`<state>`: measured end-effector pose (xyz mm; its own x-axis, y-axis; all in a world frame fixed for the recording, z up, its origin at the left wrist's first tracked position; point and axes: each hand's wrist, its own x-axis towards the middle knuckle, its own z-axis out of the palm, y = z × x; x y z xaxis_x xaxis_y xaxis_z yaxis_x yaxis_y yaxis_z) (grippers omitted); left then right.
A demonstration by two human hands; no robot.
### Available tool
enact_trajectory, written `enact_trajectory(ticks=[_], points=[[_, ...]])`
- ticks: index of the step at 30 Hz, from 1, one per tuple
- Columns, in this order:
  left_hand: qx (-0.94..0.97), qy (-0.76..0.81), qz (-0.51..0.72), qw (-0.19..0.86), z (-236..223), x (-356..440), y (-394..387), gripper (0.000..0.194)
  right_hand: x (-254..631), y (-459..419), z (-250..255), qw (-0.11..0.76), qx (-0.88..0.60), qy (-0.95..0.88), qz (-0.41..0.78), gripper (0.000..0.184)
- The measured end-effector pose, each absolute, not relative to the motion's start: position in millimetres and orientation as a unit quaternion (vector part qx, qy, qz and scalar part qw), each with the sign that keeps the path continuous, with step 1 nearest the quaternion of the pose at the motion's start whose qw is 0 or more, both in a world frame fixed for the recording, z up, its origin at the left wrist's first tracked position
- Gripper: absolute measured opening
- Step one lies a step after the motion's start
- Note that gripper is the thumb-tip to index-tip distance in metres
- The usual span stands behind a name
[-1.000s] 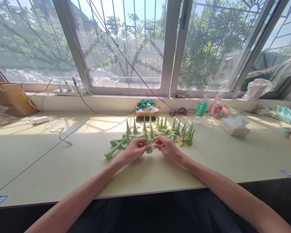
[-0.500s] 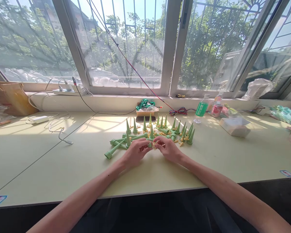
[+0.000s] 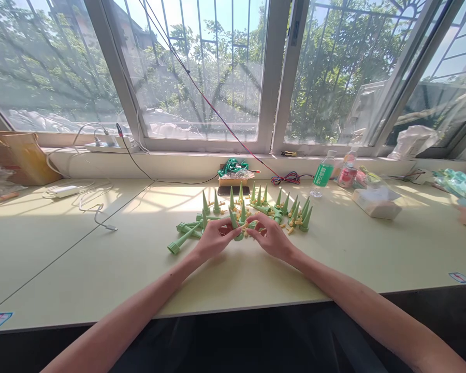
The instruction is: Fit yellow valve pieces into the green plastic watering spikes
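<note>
My left hand [image 3: 216, 239] grips a green cone-shaped watering spike [image 3: 233, 219], its tip up and its wide base near the tabletop. The fingers of my right hand [image 3: 271, 237] pinch a small yellow valve piece [image 3: 245, 227] against the spike's side. Just beyond both hands, several more green spikes stand upright with yellow pieces on them, such as the spike [image 3: 306, 219] at the right. Other green spikes lie on their sides to the left, among them one long spike [image 3: 183, 240]. Loose yellow pieces [image 3: 291, 230] are scattered between them.
Behind the spikes are a dark phone [image 3: 233, 190] and a small box of green material [image 3: 233, 170]. A bottle [image 3: 322, 175], a can [image 3: 347, 176] and a tissue pack [image 3: 376, 203] stand at the right. White cables and a plug [image 3: 111, 228] lie at the left.
The green spike in my left hand has turned from pointing toward my right hand to standing tip up. My right fingers have shifted slightly around the yellow piece.
</note>
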<state>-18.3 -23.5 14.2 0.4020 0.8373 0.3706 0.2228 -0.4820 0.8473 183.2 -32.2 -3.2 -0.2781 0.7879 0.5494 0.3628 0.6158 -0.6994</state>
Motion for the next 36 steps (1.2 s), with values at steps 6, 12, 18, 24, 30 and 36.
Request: enact_trajectory(ticks=[6, 12, 18, 24, 30, 36], points=[[0.704, 0.368, 0.403, 0.455, 20, -18, -28, 0.033, 183, -34, -1, 0.47, -0.362, -0.766, 0.247, 0.019], [0.736, 0.343, 0.393, 0.431, 16, -19, -25, 0.033, 183, -30, -5, 0.473, -0.357, -0.767, 0.245, 0.022], [0.809, 0.314, 0.376, 0.325, 6, -19, -22, 0.028, 184, -31, -6, 0.46, -0.387, -0.761, 0.244, 0.021], [0.873, 0.288, 0.349, 0.183, 4, -19, -24, 0.031, 184, -32, -8, 0.443, -0.403, -0.767, 0.228, 0.019], [0.895, 0.267, 0.314, 0.167, 4, -18, -27, 0.019, 183, -30, -9, 0.429, -0.412, -0.776, 0.209, 0.013], [0.861, 0.31, 0.347, 0.206, 5, -17, -24, 0.021, 183, -31, -6, 0.434, -0.411, -0.771, 0.219, 0.016]])
